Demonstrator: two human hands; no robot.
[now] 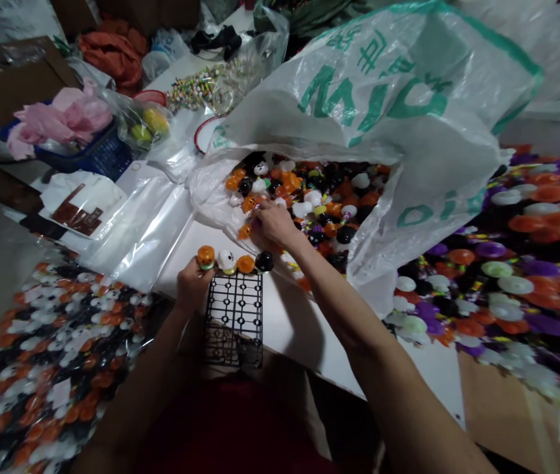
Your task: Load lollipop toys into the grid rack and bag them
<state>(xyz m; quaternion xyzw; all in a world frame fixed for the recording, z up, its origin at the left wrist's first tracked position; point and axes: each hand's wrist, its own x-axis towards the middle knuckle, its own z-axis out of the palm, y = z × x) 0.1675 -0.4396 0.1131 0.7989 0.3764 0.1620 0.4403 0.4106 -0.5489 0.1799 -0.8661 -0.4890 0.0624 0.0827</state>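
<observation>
A black plastic grid rack (234,309) stands at the table's front edge. Along its far end sit an orange figure (205,257), a white ghost figure (226,261), an orange piece (245,264) and a black piece (264,261). My left hand (193,283) is closed at the rack's far left corner, its fingers by the orange figure. My right hand (274,224) reaches into the mouth of a big white bag (280,150) full of small orange, white and black figures (314,197). Its fingers are bent down over the pieces, and whatever they hold is hidden.
Flat clear plastic bags (136,224) lie left of the rack. A blue basket (106,155) with pink plastic stands behind them. Heaps of packed figures fill the left (77,336) and the right (511,263). A water-clear bag of small beads (205,85) lies at the back.
</observation>
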